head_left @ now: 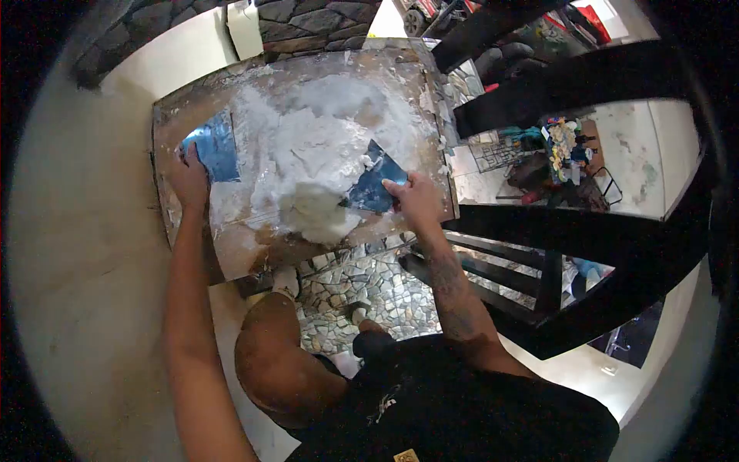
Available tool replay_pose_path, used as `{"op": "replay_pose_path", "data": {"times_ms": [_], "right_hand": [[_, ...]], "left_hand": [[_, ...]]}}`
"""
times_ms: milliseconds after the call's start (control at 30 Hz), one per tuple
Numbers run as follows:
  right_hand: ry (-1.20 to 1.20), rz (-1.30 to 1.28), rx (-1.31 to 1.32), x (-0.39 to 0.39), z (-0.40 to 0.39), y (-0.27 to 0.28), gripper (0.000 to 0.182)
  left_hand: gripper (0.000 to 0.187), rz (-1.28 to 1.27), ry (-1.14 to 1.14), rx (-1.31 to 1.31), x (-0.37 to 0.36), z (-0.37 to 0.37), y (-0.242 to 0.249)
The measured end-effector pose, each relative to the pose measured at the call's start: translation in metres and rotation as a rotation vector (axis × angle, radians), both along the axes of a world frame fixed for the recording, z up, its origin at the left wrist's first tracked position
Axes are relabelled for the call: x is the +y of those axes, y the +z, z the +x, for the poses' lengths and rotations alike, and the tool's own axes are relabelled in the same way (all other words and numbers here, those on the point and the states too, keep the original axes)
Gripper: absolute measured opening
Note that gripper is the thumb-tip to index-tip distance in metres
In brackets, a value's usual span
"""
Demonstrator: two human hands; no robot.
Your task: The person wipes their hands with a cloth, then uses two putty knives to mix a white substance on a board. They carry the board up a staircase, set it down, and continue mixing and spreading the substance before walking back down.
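Observation:
My left hand grips a flat, shiny metal scraper near the left side of a wooden board. My right hand is closed on a second metal scraper, whose blade is tilted over the right half of the board with white bits on its upper edge. Between the hands spreads a layer of white plaster-like paste, thick in the middle and thin toward the edges. A paler lump of it lies close to the near edge, left of the right-hand blade.
Dark railing beams run along the right, with dark slats below. Past them lies a lower floor with a cluttered table. A pale wall stands at left, stonework behind, and stone-patterned floor under the board.

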State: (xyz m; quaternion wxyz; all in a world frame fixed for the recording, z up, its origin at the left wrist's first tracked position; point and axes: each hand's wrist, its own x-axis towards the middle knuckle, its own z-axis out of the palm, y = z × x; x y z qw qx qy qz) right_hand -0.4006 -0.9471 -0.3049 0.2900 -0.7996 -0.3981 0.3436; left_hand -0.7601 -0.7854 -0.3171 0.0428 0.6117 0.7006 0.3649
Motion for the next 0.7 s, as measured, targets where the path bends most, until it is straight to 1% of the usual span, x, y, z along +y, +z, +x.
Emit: {"op": "replay_pose_path", "data": {"times_ms": [33, 67, 133, 167, 200, 233, 300, 333, 433, 500, 533, 633, 700], "right_hand": [[-0.014, -0.019, 0.043, 0.008, -0.008, 0.016, 0.022], [-0.018, 0.067, 0.123, 0.014, -0.003, -0.003, 0.019], [0.04, 0.102, 0.143, 0.033, 0.006, -0.024, 0.016], [0.066, 0.125, 0.152, 0.045, 0.007, -0.021, 0.015], [0.098, 0.108, 0.088, 0.056, 0.008, -0.016, 0.011], [0.115, 0.077, 0.11, 0.065, 0.009, -0.011, 0.011], [0.153, 0.017, 0.156, 0.084, 0.005, 0.01, 0.011], [0.236, 0.074, 0.062, 0.096, 0.005, 0.01, 0.013], [0.458, 0.237, -0.206, 0.136, 0.009, -0.004, 0.02], [0.729, 0.436, -0.674, 0.16, -0.002, 0.016, 0.025], [0.774, 0.434, -0.733, 0.163, -0.01, 0.029, 0.025], [0.938, 0.403, -0.898, 0.156, -0.04, 0.084, 0.025], [1.07, 0.37, -0.991, 0.145, -0.053, 0.105, 0.026]], "left_hand": [[0.036, 0.039, -0.032, 0.034, 0.002, -0.005, -0.003], [0.035, 0.056, -0.042, 0.009, 0.001, -0.007, -0.004], [0.035, 0.096, -0.069, -0.037, 0.003, -0.007, -0.004], [0.035, 0.051, -0.036, -0.031, 0.005, -0.01, -0.008], [0.034, 0.01, -0.003, -0.025, 0.007, -0.01, -0.013], [0.034, -0.032, 0.028, -0.02, 0.008, -0.012, -0.016], [0.034, -0.026, 0.01, -0.094, 0.005, -0.007, -0.008], [0.035, -0.024, 0.001, -0.129, 0.002, -0.006, -0.003], [0.036, -0.07, 0.017, -0.139, 0.007, -0.011, -0.011], [0.036, 0.003, 0.022, -0.076, 0.005, -0.008, -0.007], [0.036, 0.038, 0.026, -0.047, 0.003, -0.006, -0.005], [0.037, 0.008, 0.019, -0.042, 0.0, -0.006, -0.005], [0.038, 0.029, -0.046, -0.087, 0.0, -0.008, -0.002]]}}
